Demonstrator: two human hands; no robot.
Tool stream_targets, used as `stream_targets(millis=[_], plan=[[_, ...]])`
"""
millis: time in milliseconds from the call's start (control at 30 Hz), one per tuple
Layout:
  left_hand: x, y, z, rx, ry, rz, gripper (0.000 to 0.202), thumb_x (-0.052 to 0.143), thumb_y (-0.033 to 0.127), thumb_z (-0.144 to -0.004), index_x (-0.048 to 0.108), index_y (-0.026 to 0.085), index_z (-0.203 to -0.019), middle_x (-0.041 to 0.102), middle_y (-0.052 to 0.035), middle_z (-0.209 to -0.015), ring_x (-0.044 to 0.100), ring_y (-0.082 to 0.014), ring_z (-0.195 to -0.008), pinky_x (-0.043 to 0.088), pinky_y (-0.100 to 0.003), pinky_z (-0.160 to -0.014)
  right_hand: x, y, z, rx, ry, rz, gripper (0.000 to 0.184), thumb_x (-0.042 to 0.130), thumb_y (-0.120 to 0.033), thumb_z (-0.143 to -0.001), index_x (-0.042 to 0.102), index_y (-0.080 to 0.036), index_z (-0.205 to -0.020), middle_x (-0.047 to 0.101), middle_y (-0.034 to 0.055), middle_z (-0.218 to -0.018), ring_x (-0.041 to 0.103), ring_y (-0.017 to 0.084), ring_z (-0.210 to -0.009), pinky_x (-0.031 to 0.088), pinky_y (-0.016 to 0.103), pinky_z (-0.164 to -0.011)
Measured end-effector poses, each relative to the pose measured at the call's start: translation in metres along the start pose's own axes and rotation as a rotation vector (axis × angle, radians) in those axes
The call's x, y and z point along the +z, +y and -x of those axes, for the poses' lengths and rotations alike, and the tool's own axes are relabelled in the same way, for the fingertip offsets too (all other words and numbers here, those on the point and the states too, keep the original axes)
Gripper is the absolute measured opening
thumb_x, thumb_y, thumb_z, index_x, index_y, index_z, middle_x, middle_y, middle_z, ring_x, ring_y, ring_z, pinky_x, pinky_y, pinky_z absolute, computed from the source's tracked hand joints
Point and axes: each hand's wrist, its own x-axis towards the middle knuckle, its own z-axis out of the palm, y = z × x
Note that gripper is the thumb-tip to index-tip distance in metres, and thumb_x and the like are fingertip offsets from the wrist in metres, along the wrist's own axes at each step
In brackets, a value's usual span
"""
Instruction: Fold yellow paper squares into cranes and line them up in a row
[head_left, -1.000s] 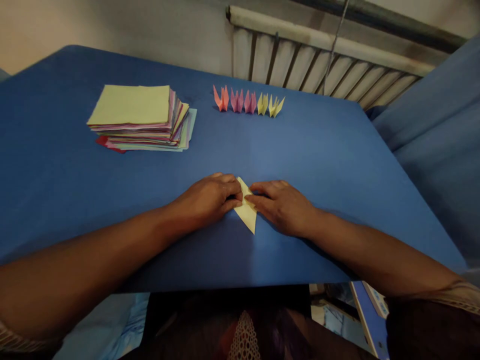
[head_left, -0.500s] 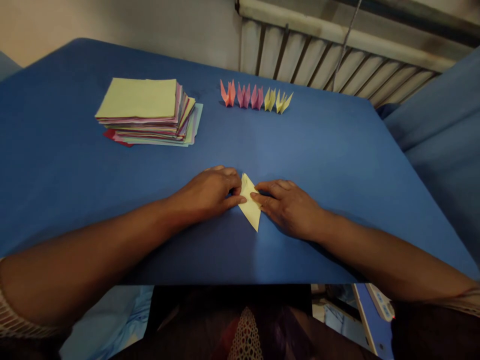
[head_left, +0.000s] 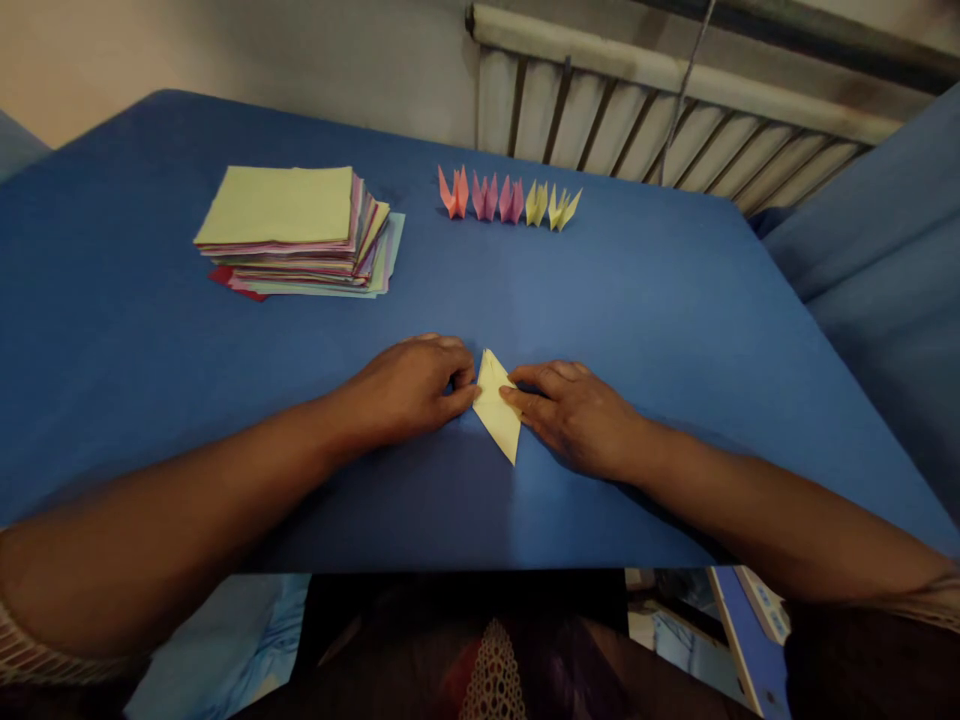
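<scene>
A small yellow paper folded into a diamond (head_left: pixel 498 415) lies flat on the blue table, with one point toward me and its narrow tip pointing away. At its left edge is my left hand (head_left: pixel 420 390), fingers curled and thumb tip meeting the fold there. My right hand (head_left: pixel 581 410) grips the opposite edge, its thumb pressed on top of the paper and its fingertips along the side. Crease lines show on the upper part of the diamond.
Back left stands a thick stack of coloured paper (head_left: pixel 276 205), yellow sheet uppermost. A row of small folded paper figures in orange (head_left: pixel 454 194), pink (head_left: pixel 485 198) and yellow (head_left: pixel 536 203) lines the far side. Behind the blue table (head_left: pixel 637 270) is a radiator (head_left: pixel 585 115).
My left hand has slid a little to the left, its thumb drawing back from the paper's face to its edge. My right hand stays in place. The view has tilted slightly.
</scene>
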Motion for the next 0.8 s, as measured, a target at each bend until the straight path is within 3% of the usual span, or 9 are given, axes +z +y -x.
stream_targets(millis=[133, 300, 567, 700, 800], plan=[[0.004, 0.003, -0.002, -0.04, 0.042, -0.062, 0.028, 0.057, 0.046, -0.087, 0.059, 0.019, -0.079, 0.062, -0.003, -0.08, 0.055, -0.0194, -0.075, 0.038, -0.032, -0.069, -0.001, 0.0, 0.0, -0.018, -0.011, 0.029, 0.038, 0.038, -0.029, -0.102, 0.058, -0.018, -0.133, 0.059, 0.0144, -0.132, 0.055, 0.027, -0.112, 0.047, 0.044, -0.091], [0.006, 0.006, -0.004, -0.046, 0.016, -0.115, 0.024, 0.057, 0.041, -0.088, 0.058, 0.019, -0.079, 0.061, -0.0037, -0.079, 0.053, -0.0197, -0.074, 0.037, -0.032, -0.068, -0.003, 0.0, 0.004, -0.074, -0.072, 0.07, 0.041, 0.039, -0.026, -0.101, 0.05, -0.026, -0.14, 0.054, 0.0119, -0.14, 0.053, 0.028, -0.116, 0.045, 0.045, -0.092], [0.005, 0.008, 0.0, -0.037, 0.022, -0.151, 0.019, 0.057, 0.036, -0.088, 0.059, 0.019, -0.08, 0.062, -0.0047, -0.08, 0.055, -0.0206, -0.076, 0.04, -0.034, -0.072, -0.008, -0.004, 0.004, -0.018, -0.077, 0.058, 0.039, 0.036, -0.028, -0.103, 0.058, -0.019, -0.133, 0.058, 0.0122, -0.136, 0.055, 0.027, -0.115, 0.046, 0.044, -0.092], [0.008, 0.01, 0.005, 0.16, 0.073, -0.164, 0.022, 0.048, 0.024, -0.094, 0.065, 0.02, -0.108, 0.066, -0.0084, -0.112, 0.057, -0.0237, -0.103, 0.042, -0.038, -0.089, -0.009, -0.004, 0.003, 0.002, -0.062, 0.014, 0.037, 0.038, -0.029, -0.102, 0.059, -0.022, -0.132, 0.058, 0.0109, -0.136, 0.055, 0.026, -0.115, 0.046, 0.045, -0.093], [0.012, 0.011, 0.014, 0.301, 0.019, -0.209, 0.035, 0.042, 0.018, -0.096, 0.06, 0.024, -0.126, 0.062, -0.0068, -0.132, 0.05, -0.0261, -0.124, 0.036, -0.042, -0.102, -0.009, -0.003, 0.003, 0.013, -0.071, 0.002, 0.037, 0.039, -0.031, -0.102, 0.059, -0.024, -0.132, 0.058, 0.01, -0.137, 0.055, 0.026, -0.116, 0.046, 0.046, -0.094]])
